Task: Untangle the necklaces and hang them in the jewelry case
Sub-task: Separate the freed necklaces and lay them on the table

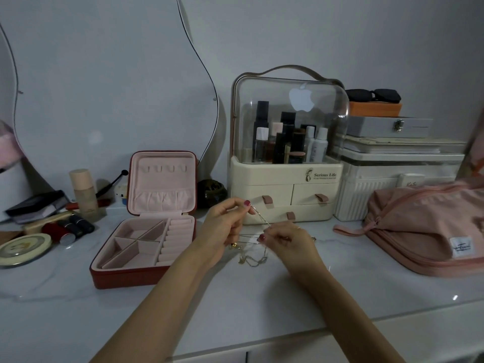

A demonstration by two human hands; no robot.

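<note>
The jewelry case (146,231) lies open toward the worktop's (235,305) left side, lid upright, its small hooks bare. Right of it, above the worktop's middle, the left hand (225,226) pinches one strand of the necklaces (252,247) between thumb and fingertip; the right hand (285,239) pinches it lower, the stretch between them taut. The rest dangles in a knot onto the worktop. These chains look feather-light, limp, slippery and easily kinked: best pinched near the knot, teased gently, never yanked.
</note>
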